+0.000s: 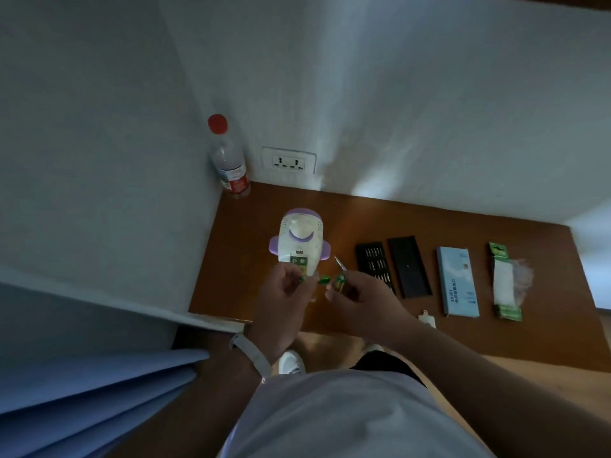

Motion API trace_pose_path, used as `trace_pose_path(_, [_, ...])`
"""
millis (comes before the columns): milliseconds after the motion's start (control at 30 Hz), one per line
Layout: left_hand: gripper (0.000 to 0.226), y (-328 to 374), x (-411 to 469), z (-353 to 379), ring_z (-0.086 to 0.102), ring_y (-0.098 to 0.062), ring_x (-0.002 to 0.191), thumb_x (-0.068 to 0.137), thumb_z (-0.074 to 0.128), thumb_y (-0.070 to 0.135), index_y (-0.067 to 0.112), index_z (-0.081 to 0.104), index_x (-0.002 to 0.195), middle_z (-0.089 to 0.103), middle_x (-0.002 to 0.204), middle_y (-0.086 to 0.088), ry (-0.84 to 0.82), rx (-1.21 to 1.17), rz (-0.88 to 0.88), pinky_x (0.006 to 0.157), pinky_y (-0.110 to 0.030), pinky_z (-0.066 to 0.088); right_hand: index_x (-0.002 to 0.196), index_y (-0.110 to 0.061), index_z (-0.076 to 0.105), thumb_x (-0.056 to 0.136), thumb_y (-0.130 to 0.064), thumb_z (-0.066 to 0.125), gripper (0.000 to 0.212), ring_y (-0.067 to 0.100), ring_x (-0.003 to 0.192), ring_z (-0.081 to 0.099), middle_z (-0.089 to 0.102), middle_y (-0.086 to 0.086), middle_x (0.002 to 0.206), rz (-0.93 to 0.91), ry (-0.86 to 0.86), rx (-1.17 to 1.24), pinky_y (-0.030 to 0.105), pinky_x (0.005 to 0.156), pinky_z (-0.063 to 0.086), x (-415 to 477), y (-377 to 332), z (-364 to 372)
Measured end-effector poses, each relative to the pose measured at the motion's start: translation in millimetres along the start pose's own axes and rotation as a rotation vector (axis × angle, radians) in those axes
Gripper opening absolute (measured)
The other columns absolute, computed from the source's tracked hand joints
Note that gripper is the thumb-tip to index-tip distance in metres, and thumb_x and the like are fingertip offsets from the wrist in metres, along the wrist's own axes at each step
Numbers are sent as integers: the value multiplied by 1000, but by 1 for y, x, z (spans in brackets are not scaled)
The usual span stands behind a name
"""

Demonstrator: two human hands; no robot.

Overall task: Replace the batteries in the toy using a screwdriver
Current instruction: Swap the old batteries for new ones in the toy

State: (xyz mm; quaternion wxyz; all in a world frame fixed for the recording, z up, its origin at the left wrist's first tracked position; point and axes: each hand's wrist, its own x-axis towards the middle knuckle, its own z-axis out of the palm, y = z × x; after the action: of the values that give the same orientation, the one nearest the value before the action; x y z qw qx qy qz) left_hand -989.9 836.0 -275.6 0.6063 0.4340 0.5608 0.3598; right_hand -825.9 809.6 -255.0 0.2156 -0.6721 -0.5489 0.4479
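A white and purple toy (300, 238) lies on the brown table (463, 226) with its battery compartment (299, 263) uncovered and facing up. My left hand (284, 300) hovers just in front of the compartment and pinches a green battery (322, 279) at its fingertips. My right hand (360, 304) holds another green battery (340, 281) close beside the first one. A small screwdriver (339, 262) lies on the table just right of the toy, above my right hand.
A black screwdriver bit case (373, 262) and its black lid (409, 266) lie right of the toy. Further right are a light blue box (458, 280) and a green battery pack (504, 280). A small white cover (426, 319) sits near the table's front edge. A red-capped bottle (229, 160) stands in the corner.
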Motion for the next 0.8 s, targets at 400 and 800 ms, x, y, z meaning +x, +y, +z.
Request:
trace_pose_path(400, [24, -8, 0, -20, 66, -3, 90, 93, 68, 27, 33, 66, 116, 72, 98, 11, -97, 301, 106, 74, -23, 54, 87, -14, 65, 91, -22, 62, 9, 3, 56, 48, 60, 1, 68, -92, -73, -46, 22, 55, 38, 18, -21, 13])
trace_pose_path(800, [16, -6, 8, -29, 61, -1, 83, 88, 73, 22, 31, 63, 97, 67, 89, 12, 135, 393, 225, 66, -12, 48, 104, -18, 61, 87, -15, 69, 20, -3, 73, 61, 66, -9, 82, -105, -35, 75, 13, 59, 47, 33, -23, 24])
